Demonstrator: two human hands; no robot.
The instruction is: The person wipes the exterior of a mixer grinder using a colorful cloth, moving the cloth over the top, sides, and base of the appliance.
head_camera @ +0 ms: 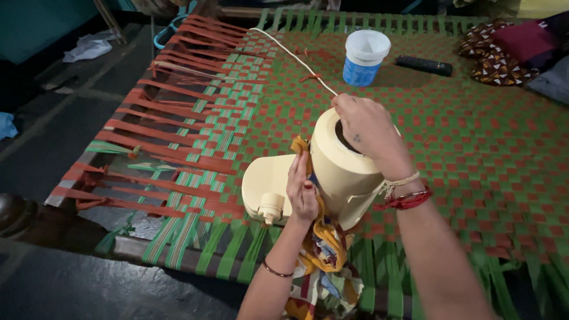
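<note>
A cream plastic appliance [332, 166] with a round drum and a flat base lies tilted on a woven cot. My left hand [302, 186] presses against its side, next to a patterned yellow cloth [323, 261] that hangs down over the cot's near edge. My right hand [367, 127] rests on the drum's open top and pinches a white cord [290, 53]. The cord runs away to the cot's far edge. Red thread and a bangle circle my right wrist.
The cot [474, 136] is woven of green and red straps, with loose red straps at its left end [154, 118]. A white and blue tub [364, 56] and a black remote [424, 65] lie at the back. Folded cloths [515, 50] sit far right. Dark floor lies to the left.
</note>
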